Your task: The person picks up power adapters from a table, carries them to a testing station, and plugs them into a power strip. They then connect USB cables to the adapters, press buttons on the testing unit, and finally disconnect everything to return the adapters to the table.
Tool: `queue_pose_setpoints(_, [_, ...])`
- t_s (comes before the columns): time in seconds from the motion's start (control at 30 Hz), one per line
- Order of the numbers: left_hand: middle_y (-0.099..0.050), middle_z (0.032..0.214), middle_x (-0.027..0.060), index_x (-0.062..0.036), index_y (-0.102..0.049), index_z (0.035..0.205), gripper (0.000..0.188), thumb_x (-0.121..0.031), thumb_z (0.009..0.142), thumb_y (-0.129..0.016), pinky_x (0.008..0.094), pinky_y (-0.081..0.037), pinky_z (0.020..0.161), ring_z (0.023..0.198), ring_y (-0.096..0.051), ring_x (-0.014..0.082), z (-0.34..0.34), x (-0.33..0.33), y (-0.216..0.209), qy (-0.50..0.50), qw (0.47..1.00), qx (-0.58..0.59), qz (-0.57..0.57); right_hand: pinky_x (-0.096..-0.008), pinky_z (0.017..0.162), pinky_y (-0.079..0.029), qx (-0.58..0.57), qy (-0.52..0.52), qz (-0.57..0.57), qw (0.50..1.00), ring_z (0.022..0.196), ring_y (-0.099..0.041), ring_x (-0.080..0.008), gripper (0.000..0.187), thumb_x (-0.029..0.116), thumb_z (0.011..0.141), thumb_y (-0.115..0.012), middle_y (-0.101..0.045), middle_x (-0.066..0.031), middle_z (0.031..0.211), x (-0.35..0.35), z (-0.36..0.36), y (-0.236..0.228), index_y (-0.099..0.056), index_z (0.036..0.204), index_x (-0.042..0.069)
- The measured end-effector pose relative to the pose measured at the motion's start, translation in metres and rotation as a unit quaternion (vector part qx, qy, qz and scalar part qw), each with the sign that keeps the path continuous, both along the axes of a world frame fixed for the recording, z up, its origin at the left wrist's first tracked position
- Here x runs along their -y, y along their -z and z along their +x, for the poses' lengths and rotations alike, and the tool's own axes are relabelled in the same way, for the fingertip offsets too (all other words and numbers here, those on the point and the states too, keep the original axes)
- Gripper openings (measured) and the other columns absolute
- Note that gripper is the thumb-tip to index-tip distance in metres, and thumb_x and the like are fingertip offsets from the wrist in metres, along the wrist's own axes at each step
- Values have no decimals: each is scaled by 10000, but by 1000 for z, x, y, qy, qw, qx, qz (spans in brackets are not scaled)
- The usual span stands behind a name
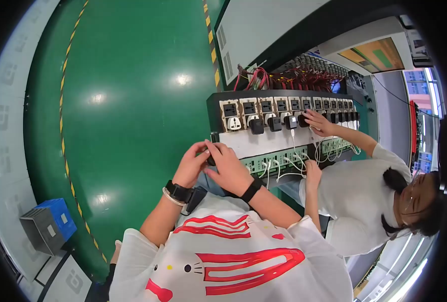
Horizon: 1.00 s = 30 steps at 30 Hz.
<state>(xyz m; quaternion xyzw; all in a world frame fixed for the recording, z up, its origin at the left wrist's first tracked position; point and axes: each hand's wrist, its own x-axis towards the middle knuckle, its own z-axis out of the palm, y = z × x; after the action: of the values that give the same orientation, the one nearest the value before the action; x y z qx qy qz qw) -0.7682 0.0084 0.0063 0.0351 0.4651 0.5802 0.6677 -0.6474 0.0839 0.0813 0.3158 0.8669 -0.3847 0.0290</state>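
Note:
My left hand point(188, 165) and my right hand point(229, 168) meet in front of me at the near left corner of a test bench point(263, 141). Their fingers close around a small black object point(211, 160), mostly covered, whose kind I cannot make out. Close by on the bench runs a row of sockets. The first socket carries a white plug adapter point(234, 123). Black chargers point(256, 126) sit in the ones beside it, and a white cable point(293, 140) hangs from one charger. Below them, a green panel point(256, 164) holds several white cables.
At my right a co-worker in a white shirt point(354, 201) has one hand point(320, 123) at the chargers and another point(312, 173) by the cables. Red wires point(258, 78) bunch behind the bench. Blue and grey bins point(57, 219) stand at the lower left, beyond yellow-black floor tape point(64, 146).

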Motion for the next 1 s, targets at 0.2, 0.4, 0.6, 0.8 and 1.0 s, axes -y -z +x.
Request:
queue_pose_setpoints(0.2, [-562,1011,59,-56,-453,1181,282,-122,909,-490,235,-472,670,825,-567,106,-5,10,11,63,997,47,20,-392,1066,-289,-90,-76,-114,987,1283,-329,-367,679,28,751,-577,-335,-211,1388,-11,26,7,-331,1382,80])
queue_pose_setpoints(0.4, [-586,887,9,-87,-486,1114,213,-186,925,-502,172,-437,528,662,-553,56,-4,3,16,209,974,80,40,-285,808,-463,-31,56,-440,896,1003,-527,-176,486,67,780,-666,-491,-90,1139,-10,38,9,-455,1218,65])
queue_pose_setpoints(0.6, [-552,1003,51,-44,-485,1098,202,-186,960,-444,268,-501,748,854,-587,143,7,-2,19,111,983,136,50,-277,789,-433,-107,23,-177,978,924,-505,-162,462,210,732,-745,-483,-48,987,-9,35,33,-493,1086,53])
queue_pose_setpoints(0.8, [-572,1051,89,-52,-498,1101,217,-197,946,-452,290,-502,766,867,-603,196,-24,15,19,51,998,48,6,-257,610,-488,-233,404,-195,863,695,-538,-137,362,217,899,-575,-516,-70,906,-47,33,71,-393,1123,-3])
queue_pose_setpoints(1.0, [-591,955,54,-70,-537,1045,197,-218,923,-491,267,-478,693,796,-576,152,-74,79,46,-31,996,-25,-86,-391,790,-484,-119,353,150,916,984,-508,-350,440,137,885,-538,-391,-234,1170,-50,20,108,-360,1237,-57])
